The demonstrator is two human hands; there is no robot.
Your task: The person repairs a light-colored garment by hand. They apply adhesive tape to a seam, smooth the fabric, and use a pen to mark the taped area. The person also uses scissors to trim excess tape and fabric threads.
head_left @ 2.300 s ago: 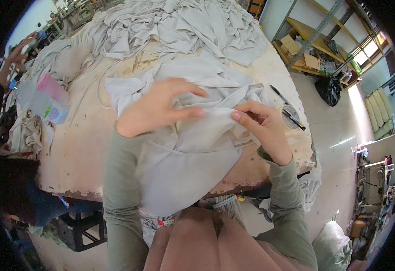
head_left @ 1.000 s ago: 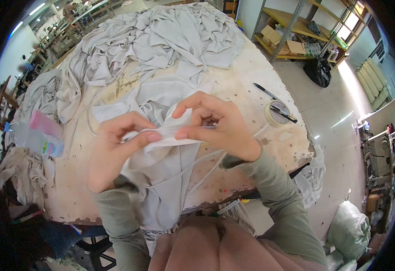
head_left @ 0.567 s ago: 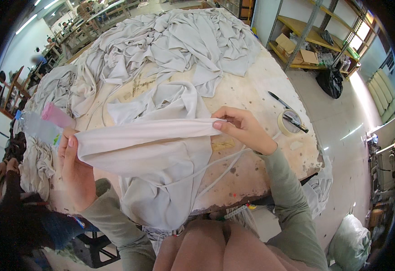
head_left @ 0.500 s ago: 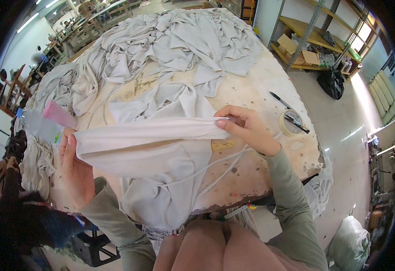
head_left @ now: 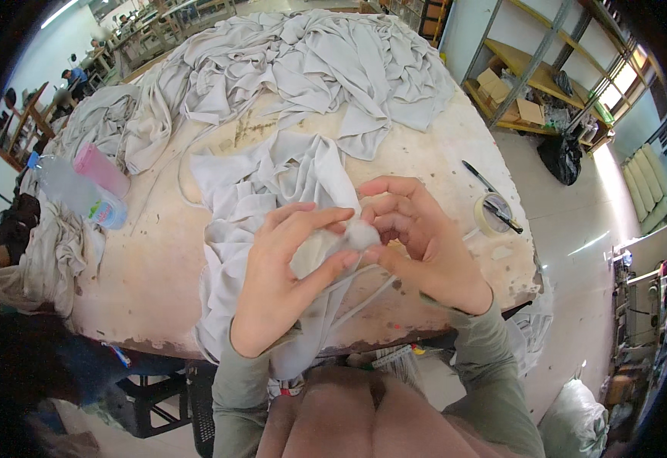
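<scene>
My left hand point(head_left: 276, 278) and my right hand point(head_left: 433, 248) are close together over the near part of the table. Between their curled fingers and thumbs is a small bunched piece of pale fabric point(head_left: 362, 236), partly blurred and partly covered by the fingertips. Both hands pinch at it. Beneath them lies a crumpled light grey garment point(head_left: 230, 229), whose front part hangs over the table's near edge. A thin pale cord point(head_left: 364, 305) runs from under my hands across the tabletop.
A large heap of grey fabric point(head_left: 295, 69) covers the table's far side. To the left stand a clear bottle point(head_left: 66, 183) and a pink cup point(head_left: 103, 169). A tape roll point(head_left: 488, 217) and a black pen point(head_left: 480, 174) lie right. Beyond are metal shelves point(head_left: 528, 65).
My hands were wide apart, stretching a white fabric strip between them. They have come together, and the fabric is now bunched small between the fingers.
</scene>
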